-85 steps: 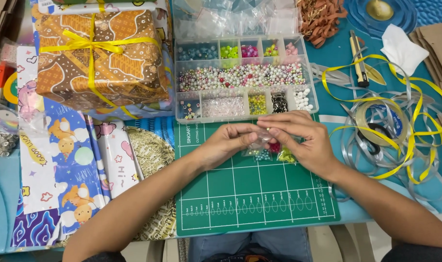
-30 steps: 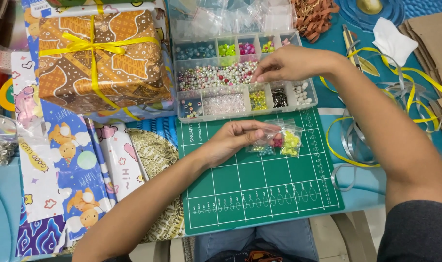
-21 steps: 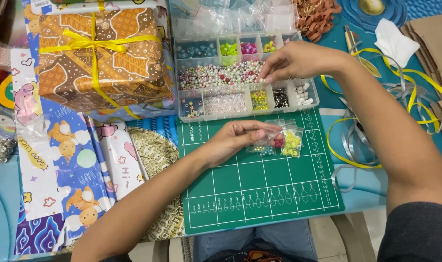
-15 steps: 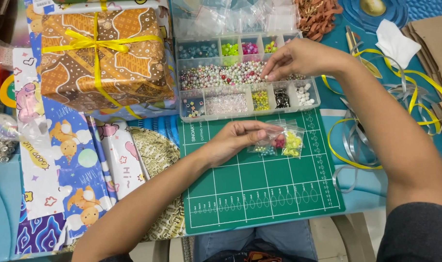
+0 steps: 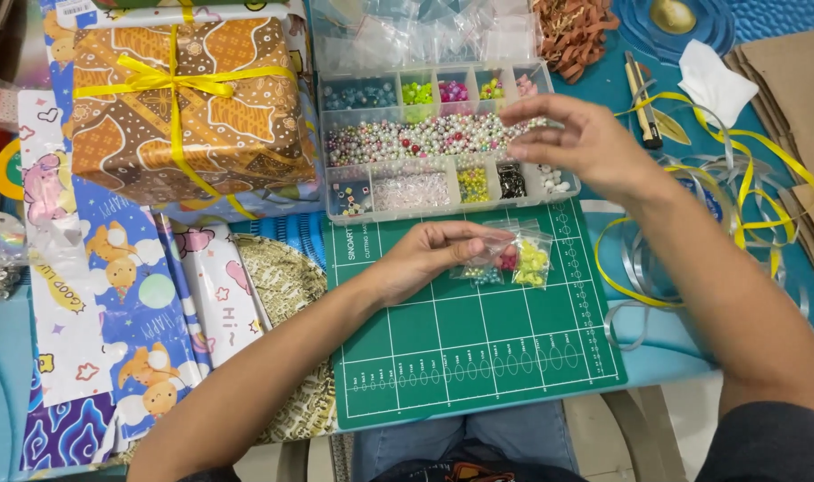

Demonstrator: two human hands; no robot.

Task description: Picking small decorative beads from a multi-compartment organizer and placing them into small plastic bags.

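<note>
Beads (image 5: 434,136) first: pearly, pink and green, heaped in the long middle compartment of the clear organizer box (image 5: 442,183) at the far edge of the green cutting mat (image 5: 478,348). Right hand (image 5: 572,138) above the box's right end, fingers loosely spread, thumb and forefinger drawn near each other; possibly pinching a bead, too small to tell. Left hand (image 5: 425,259) low on the mat's far half, holding a small clear bag (image 5: 509,261) by its mouth, yellow, pink and pale bits already inside.

To do the step well:
- Keep the bag's mouth pinched open and turned toward the box, so the trip from compartment to bag stays short.
- Pick with fingertips only, one or a few beads at a time; scooping from the heap risks spilling into the neighbouring small compartments along the box's near row.
- Carry the bead low over the mat, not over the mat's right edge, where loose yellow and silver ribbon (image 5: 737,187) lies tangled and would swallow a dropped bead.
- Rest the left wrist on the mat for steadiness.
- Release only once the fingertips are inside the bag's mouth.

Wrapped gift box (image 5: 183,107) with yellow bow and sheets of wrapping paper (image 5: 112,286) off the mat's left edge, well apart from the work.
</note>
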